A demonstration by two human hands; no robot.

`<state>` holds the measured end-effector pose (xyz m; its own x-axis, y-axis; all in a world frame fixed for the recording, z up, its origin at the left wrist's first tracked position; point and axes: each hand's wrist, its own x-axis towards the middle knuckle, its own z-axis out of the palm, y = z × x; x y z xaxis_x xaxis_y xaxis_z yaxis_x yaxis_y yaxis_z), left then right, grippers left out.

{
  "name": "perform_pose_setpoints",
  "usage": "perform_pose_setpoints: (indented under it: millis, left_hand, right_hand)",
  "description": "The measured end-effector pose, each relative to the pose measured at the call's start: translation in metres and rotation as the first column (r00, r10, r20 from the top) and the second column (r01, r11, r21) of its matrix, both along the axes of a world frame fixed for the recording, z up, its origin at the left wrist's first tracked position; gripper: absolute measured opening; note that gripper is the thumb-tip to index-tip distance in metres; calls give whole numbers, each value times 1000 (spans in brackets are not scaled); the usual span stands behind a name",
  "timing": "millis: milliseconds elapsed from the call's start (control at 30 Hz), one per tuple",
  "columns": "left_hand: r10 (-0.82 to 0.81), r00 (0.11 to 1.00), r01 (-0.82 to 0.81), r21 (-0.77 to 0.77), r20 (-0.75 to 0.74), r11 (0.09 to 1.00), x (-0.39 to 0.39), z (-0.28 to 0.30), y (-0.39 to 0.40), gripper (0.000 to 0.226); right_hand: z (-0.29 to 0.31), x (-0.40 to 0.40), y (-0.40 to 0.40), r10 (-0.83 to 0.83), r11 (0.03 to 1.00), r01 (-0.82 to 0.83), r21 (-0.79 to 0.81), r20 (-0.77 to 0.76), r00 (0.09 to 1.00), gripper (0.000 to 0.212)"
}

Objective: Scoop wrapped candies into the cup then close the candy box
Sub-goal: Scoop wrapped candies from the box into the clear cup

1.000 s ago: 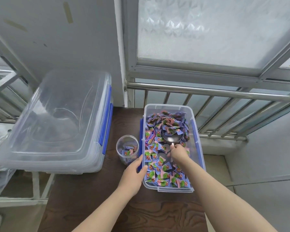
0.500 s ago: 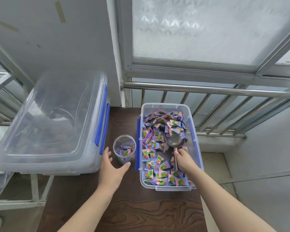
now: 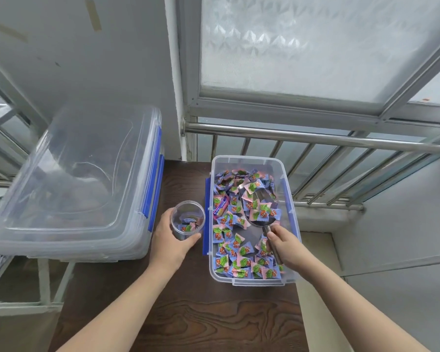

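Note:
A clear open candy box with blue latches stands on the dark wooden table and holds several wrapped candies. My right hand grips the handle of a metal scoop, which is lifted above the box with several candies in its bowl. A clear plastic cup with a few candies at its bottom stands just left of the box. My left hand is wrapped around the cup's near side.
A large clear bin with a lid and blue latches sits at the left, partly over the table. A metal railing and a frosted window run behind the box. The table's right edge lies just past the box.
My left hand moved from the box's left wall to the cup and took hold of it. My right hand lifted the scoop out of the pile, loaded with candies.

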<state>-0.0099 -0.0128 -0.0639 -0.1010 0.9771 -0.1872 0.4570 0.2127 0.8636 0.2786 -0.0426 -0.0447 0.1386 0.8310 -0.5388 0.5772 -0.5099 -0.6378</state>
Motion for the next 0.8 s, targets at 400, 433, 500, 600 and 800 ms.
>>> perform_pose_setpoints:
  millis: [400, 433, 500, 600, 800]
  left_hand:
    - [-60, 994, 63, 30, -86, 998, 5, 9, 2, 82]
    - [-64, 994, 67, 27, -93, 997, 3, 7, 2, 85]
    - [-75, 992, 78, 18, -104, 997, 0, 4, 2, 87]
    - [-106, 988, 110, 34, -111, 993, -1, 2, 5, 82]
    - [-128, 985, 136, 61, -115, 989, 0, 1, 7, 76]
  right_hand:
    - [73, -6, 2, 425, 904, -426, -32, -26, 905, 22]
    - [80, -11, 4, 464, 885, -464, -38, -13, 886, 22]
    - [90, -19, 8, 529, 848, -527, -58, 28, 848, 21]
    - [101, -30, 17, 600, 799, -589, -122, 101, 793, 23]
    - [124, -49, 46, 692, 719, -634, -286, 216, 688, 34]
